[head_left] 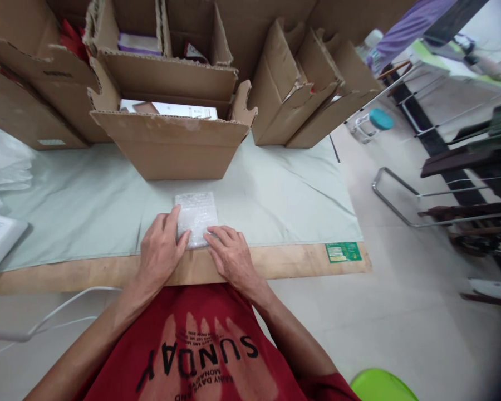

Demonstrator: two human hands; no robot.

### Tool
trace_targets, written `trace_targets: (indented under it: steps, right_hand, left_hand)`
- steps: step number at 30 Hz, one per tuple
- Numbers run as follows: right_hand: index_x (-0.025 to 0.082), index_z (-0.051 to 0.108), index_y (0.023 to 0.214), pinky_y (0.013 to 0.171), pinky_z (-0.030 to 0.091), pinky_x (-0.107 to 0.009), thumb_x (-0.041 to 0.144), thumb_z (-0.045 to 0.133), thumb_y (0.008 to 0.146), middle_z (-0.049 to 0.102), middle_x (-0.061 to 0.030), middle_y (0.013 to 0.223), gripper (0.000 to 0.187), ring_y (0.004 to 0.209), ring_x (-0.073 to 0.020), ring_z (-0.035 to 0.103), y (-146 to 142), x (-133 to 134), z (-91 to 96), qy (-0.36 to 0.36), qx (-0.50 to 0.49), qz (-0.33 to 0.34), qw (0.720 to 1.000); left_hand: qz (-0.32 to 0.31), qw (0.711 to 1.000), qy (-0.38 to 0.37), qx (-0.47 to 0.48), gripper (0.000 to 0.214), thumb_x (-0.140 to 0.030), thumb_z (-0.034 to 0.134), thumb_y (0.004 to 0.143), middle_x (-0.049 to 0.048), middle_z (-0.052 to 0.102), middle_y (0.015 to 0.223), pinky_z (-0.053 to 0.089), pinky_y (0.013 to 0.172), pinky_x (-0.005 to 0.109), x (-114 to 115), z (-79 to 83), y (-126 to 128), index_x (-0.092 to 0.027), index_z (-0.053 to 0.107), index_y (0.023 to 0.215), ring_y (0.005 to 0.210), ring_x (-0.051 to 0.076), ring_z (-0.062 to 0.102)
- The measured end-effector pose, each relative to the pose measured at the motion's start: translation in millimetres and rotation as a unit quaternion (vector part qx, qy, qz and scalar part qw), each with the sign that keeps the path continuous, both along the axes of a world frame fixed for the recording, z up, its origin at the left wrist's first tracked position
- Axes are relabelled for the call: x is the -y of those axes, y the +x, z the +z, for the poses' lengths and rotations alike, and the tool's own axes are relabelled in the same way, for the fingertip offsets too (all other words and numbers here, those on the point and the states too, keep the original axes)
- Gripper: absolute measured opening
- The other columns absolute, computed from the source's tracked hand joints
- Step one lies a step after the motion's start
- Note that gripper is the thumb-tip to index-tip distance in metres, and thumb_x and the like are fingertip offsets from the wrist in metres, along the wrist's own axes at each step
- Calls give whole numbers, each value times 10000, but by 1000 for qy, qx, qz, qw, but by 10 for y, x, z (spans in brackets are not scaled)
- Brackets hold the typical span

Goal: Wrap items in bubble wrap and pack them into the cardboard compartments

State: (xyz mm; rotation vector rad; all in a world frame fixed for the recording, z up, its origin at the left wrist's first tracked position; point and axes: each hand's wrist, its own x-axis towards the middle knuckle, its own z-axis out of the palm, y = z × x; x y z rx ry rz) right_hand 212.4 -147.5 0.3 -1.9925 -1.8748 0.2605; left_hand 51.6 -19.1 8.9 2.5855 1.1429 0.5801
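Observation:
A small square bubble-wrap pouch (pixel 197 214) lies flat on the cloth near the table's front edge, directly before me. My left hand (pixel 162 242) grips its left side, index fingertip high on the edge and thumb near the lower left corner. At the lower right corner, the bent fingers of my right hand (pixel 232 252) hold the pouch, the thumb tucked close below them. Whether anything is inside the wrap, I cannot tell. Just behind the pouch stands an open cardboard bin (pixel 183 147) with a white box (pixel 183 110) in it.
More cardboard bins (pixel 275 89) line the back of the table. Clear plastic bags (pixel 4 159) and a white device (pixel 0 239) are at the left. A pale green cloth (pixel 292 195) covers the tabletop. On the floor to the right are a teal-topped stool (pixel 379 118) and a metal-framed rack (pixel 396 206).

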Motion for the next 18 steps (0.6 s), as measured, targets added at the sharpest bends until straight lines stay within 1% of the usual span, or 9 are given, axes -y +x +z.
trace_targets:
  steps: [2,4,6,7,10,13,15,16,18]
  right_hand:
    - [227,683,1269,915,456,-426,113,528,995,688,-109,1346,335,1246,-278,556,52,-38,37,9,13,22,1000]
    - [221,711,1206,926,440,-424,88,522,990,722,-101,1282,316,1238,-274,566,112,-90,100,14,6,51,999]
    - [213,725,1166,930,436,-422,99,522,996,748,-99,1216,288,1182,-268,603,170,-158,170,1,-22,71,997]
    - [209,729,1159,930,441,-419,121,519,1007,758,-99,1186,273,1135,-261,627,194,-195,200,-8,-44,73,996]
    - [197,721,1176,927,477,-384,207,506,1038,770,-90,1131,256,1031,-228,678,237,-290,239,-24,-145,40,988]
    - [201,693,1224,937,498,-360,261,507,1038,742,-93,1194,270,1086,-223,674,228,-317,219,27,-194,-37,980]
    - [207,691,1224,964,482,-396,272,522,1029,720,-111,1230,267,1126,-248,650,197,-297,200,78,-144,-70,984]
    - [210,695,1221,979,467,-420,269,535,1023,712,-119,1245,262,1145,-263,634,178,-287,190,91,-106,-63,988]
    - [214,691,1246,992,443,-450,252,572,1005,694,-128,1298,272,1195,-287,602,147,-287,168,77,-38,-2,996]
  left_hand:
    - [-54,997,50,27,475,-314,615,948,190,639,1295,508,961,439,42,29,-93,-164,557,1396,1155,316,634]
    - [-122,990,65,30,392,-299,648,931,190,603,1390,472,1029,476,88,49,-181,-179,618,1303,1268,344,574]
    - [-164,985,52,27,263,-246,625,938,150,675,1301,477,1001,456,122,45,-240,-191,665,1192,1227,322,599]
    - [-166,985,38,35,210,-220,598,949,126,719,1210,485,970,435,129,34,-255,-195,680,1141,1167,299,628]
    - [-117,989,-20,88,184,-222,547,972,82,766,1004,509,881,378,95,-16,-242,-190,706,1060,973,237,681]
    - [-41,988,-103,112,243,-317,571,952,60,754,900,530,778,330,-12,-46,-165,-182,726,1082,789,196,673]
    - [-5,985,-145,96,288,-344,580,927,40,735,854,532,746,316,-94,-46,-96,-184,725,1118,719,180,650]
    - [8,985,-153,84,308,-346,580,919,40,729,859,533,753,320,-129,-41,-62,-182,721,1139,719,181,648]
    - [25,988,-141,66,337,-338,574,912,62,723,930,536,780,342,-177,-26,-14,-168,710,1169,747,190,653]
